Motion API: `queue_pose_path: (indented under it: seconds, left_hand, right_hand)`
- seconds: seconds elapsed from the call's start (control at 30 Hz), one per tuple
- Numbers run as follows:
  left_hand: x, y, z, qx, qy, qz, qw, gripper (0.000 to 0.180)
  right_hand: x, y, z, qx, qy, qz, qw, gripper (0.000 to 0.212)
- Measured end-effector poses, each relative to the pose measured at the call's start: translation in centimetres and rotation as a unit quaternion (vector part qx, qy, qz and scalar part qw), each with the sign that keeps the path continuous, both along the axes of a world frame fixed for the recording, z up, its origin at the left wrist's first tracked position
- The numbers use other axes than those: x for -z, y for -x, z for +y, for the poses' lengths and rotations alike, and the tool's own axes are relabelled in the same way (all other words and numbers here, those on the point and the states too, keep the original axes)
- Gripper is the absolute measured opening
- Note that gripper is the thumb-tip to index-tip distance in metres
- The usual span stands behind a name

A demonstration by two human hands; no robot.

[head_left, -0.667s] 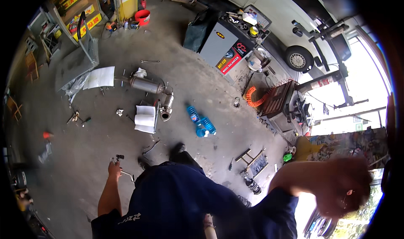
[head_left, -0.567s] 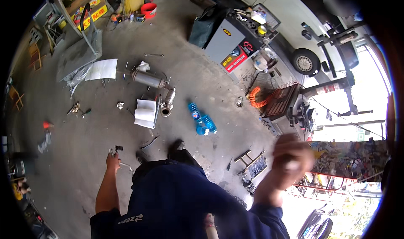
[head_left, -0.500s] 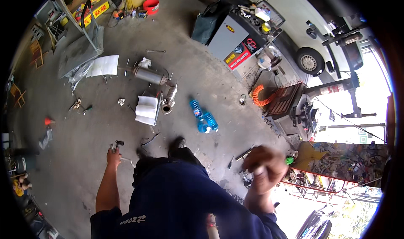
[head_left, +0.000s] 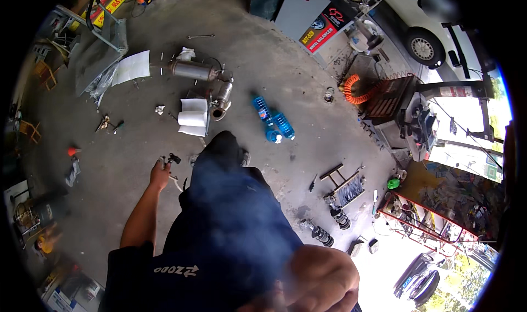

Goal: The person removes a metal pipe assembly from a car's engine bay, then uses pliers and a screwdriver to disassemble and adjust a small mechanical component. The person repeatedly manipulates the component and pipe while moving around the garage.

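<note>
At the lower left, my left hand (head_left: 160,175) is closed on a metal part with a black end (head_left: 174,158); a pale bent tube or handle shows below the fingers, and the exact kind is unclear. My right hand (head_left: 324,279) is large and blurred at the bottom, its fingers curled at a cigarette (head_left: 279,294) that shows only as a faint pale stick. Bluish smoke hangs before my dark shirt. On the floor ahead lie an exhaust section (head_left: 193,70) with its pipe (head_left: 221,100), and white sheets (head_left: 192,116) beside it.
Blue bottles (head_left: 280,125) lie right of the exhaust. A spanner (head_left: 201,36) is farther off. Two shock absorbers (head_left: 318,233) and a metal frame (head_left: 349,190) lie to the right. A wheel balancer (head_left: 307,21) and a red-railed rack (head_left: 422,218) stand beyond.
My right hand has come down and inward from the right to the cigarette. Smoke has appeared. The view has shifted, and one knee is raised farther forward; my left hand keeps its part.
</note>
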State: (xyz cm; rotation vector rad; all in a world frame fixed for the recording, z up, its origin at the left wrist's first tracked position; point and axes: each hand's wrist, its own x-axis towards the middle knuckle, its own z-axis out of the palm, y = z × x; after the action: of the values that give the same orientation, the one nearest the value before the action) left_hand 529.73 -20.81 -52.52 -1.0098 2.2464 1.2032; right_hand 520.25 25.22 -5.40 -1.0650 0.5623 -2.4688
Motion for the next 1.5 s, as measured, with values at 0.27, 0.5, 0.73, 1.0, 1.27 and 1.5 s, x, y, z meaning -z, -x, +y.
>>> queue_pose_path:
  seconds: [0.27,0.5,0.73,1.0,1.27,1.5]
  left_hand:
    - [-1.4,9.1,2.4,0.083,0.037,-0.063,0.994,0.038]
    - [1.6,23.1,2.0,0.02,-0.044,-0.113,0.992,0.034]
    - [-1.0,44.9,2.6,0.097,-0.053,-0.081,0.991,0.035]
    - [1.0,63.8,5.5,0.276,-0.023,0.094,0.956,0.033]
    - [1.8,70.2,9.3,0.388,0.169,0.14,0.895,0.045]
    - [-2.7,74.2,10.8,0.112,-0.011,-0.039,0.993,0.047]
  right_hand:
    - [-0.3,11.1,1.7,0.07,-0.027,0.021,0.997,0.05]
    - [-1.4,23.0,5.1,0.166,-0.043,0.05,0.984,0.052]
    - [-5.4,33.2,8.7,0.275,-0.109,0.132,0.946,0.051]
    - [-1.8,40.1,12.6,0.345,-0.17,-0.075,0.92,0.062]
    - [26.9,52.2,24.8,0.432,-0.73,-0.247,0.469,0.028]
    - [40.9,58.8,32.5,0.254,-0.85,-0.197,0.416,0.018]
